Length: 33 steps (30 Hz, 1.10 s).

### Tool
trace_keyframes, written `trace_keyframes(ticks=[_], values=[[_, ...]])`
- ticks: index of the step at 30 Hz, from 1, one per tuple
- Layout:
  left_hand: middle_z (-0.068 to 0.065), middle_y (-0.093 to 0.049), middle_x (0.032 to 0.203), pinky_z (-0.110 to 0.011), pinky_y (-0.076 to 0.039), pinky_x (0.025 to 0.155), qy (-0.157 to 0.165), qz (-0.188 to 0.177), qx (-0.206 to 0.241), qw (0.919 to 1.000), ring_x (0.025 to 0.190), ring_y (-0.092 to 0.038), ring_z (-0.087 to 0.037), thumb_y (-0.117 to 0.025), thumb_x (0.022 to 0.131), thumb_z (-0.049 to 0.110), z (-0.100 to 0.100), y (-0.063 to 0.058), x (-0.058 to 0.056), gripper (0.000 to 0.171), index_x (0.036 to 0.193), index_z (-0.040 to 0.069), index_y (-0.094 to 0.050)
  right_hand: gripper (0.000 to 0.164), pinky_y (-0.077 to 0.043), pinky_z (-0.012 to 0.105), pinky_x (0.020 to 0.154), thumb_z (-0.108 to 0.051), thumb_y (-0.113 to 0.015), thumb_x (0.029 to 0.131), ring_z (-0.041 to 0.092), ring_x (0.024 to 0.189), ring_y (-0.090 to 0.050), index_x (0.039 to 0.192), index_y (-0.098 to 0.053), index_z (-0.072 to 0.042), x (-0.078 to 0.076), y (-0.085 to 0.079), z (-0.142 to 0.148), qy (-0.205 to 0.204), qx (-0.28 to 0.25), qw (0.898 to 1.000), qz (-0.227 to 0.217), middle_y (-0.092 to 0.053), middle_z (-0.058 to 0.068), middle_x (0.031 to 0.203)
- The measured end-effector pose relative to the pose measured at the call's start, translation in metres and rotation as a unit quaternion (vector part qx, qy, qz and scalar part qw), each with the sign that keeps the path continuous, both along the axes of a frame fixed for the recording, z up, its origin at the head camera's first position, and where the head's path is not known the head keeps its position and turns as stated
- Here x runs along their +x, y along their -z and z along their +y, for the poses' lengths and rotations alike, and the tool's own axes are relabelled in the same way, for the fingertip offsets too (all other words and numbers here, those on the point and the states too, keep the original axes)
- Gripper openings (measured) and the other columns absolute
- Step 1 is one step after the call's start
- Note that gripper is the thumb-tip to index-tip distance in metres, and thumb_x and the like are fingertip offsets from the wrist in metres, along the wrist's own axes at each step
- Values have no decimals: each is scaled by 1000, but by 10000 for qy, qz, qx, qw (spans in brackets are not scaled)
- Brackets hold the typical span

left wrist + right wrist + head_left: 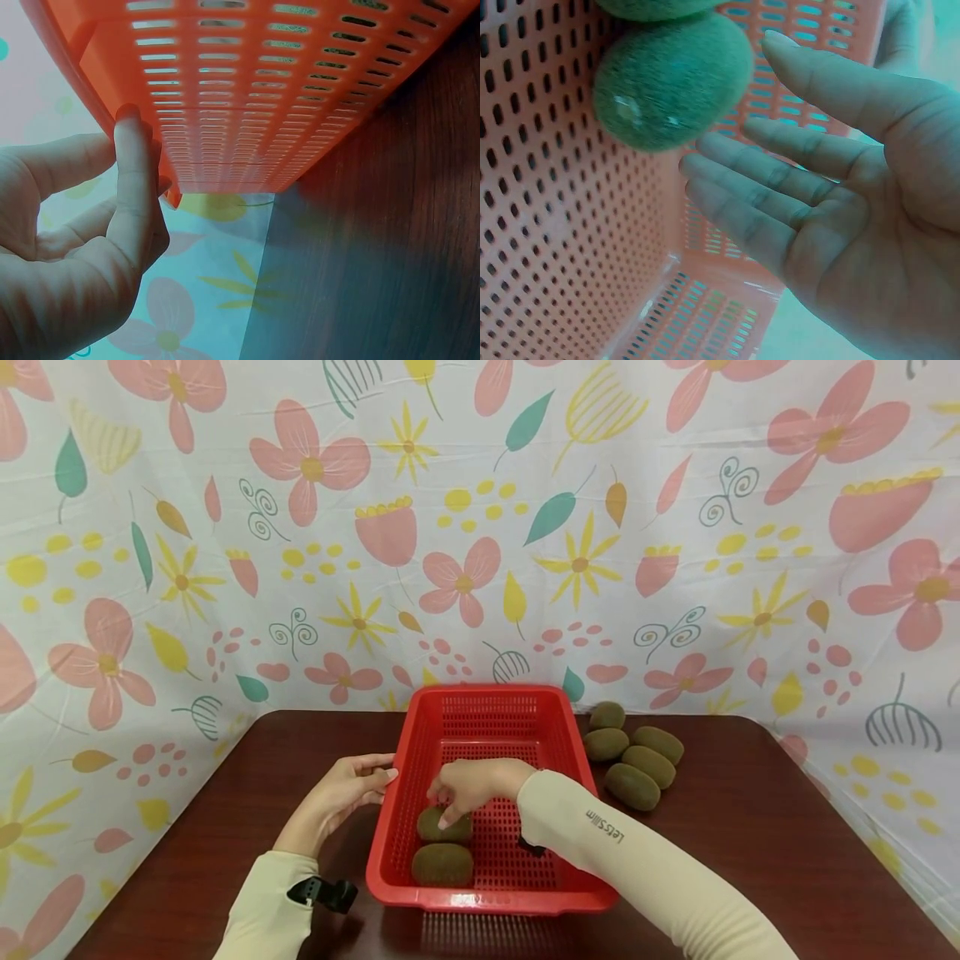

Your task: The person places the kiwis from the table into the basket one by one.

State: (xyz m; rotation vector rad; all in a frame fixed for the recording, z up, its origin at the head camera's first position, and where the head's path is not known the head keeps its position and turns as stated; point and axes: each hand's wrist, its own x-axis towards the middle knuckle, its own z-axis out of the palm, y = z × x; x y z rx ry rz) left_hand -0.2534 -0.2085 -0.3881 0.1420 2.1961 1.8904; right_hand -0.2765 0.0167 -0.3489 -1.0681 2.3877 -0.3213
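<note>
A red perforated plastic basket (517, 900) stands on the table, two brown fuzzy kiwis lying side by side at its left front. My left hand (337, 797) holds the basket's left rim, thumb and fingers at the edge in the left wrist view. Inside the basket, my right hand (480, 779) is over the farther kiwi (431, 827); the nearer kiwi (442, 866) lies just in front of it. In the right wrist view the fingers are extended and spread from the thumb, with fingertips close beside a kiwi (671, 82) and nothing gripped.
Several more kiwis (632, 787) lie in a cluster on the dark wooden table (750, 843), right of the basket. A flower-printed cloth (465, 643) hangs behind the table and along its sides. My right forearm crosses the basket's right rim.
</note>
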Motion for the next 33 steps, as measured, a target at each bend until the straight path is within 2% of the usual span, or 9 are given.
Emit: trace_keyframes(ticks=[4, 11, 17, 21, 25, 33], values=[[-12, -66, 94, -34, -56, 76, -3, 0, -11, 10000, 80, -66, -20, -60, 95, 10, 0, 0, 0, 45, 136, -5, -49, 51, -47, 30, 94, -27, -70, 89, 18, 115, -57, 135, -56, -8, 1, -11, 5, 28, -71, 10000, 56, -61, 8, 127], [-12, -66, 95, -34, -56, 76, -53, 5, -53, 10000, 80, -66, -20, -60, 95, 11, 1, -1, 0, 45, 136, -5, -49, 48, -48, 31, 94, -28, -69, 90, 15, 112, -58, 134, -57, -13, 6, -36, 20, 45, -273, 9985, 468, -62, 3, 125], [-13, -65, 95, -36, -56, 78, -77, -34, -95, 9999, 81, -66, -20, -61, 95, 12, 2, -2, 1, 46, 136, -4, -50, 46, -48, 32, 95, -24, -68, 91, 16, 113, -59, 134, -58, -10, 8, -52, 38, 14, -802, 9950, 587, -62, 1, 125], [-12, -66, 95, -37, -56, 79, -45, -18, -82, 10000, 81, -66, -21, -61, 94, 11, 2, -2, 2, 45, 135, -4, -50, 44, -48, 37, 96, -23, -67, 92, 21, 114, -59, 132, -58, -7, 8, -60, 53, 29, -1274, 9898, 633, -62, 4, 127], [-12, -66, 95, -37, -56, 78, -21, 17, -43, 10000, 81, -66, -20, -61, 95, 12, 1, -2, 2, 45, 135, -4, -50, 42, -48, 39, 95, -21, -66, 92, 22, 112, -60, 131, -59, -5, 6, -64, 70, 213, -1613, 9840, 723, -62, 7, 125], [-11, -67, 95, -35, -56, 76, 42, 24, 14, 10000, 82, -66, -20, -59, 96, 10, 1, 1, 0, 45, 136, -6, -48, 38, -51, 38, 92, -17, -63, 94, 23, 109, -62, 130, -58, -2, 2, -63, 102, 624, -2196, 9704, 791, -64, 10, 121]])
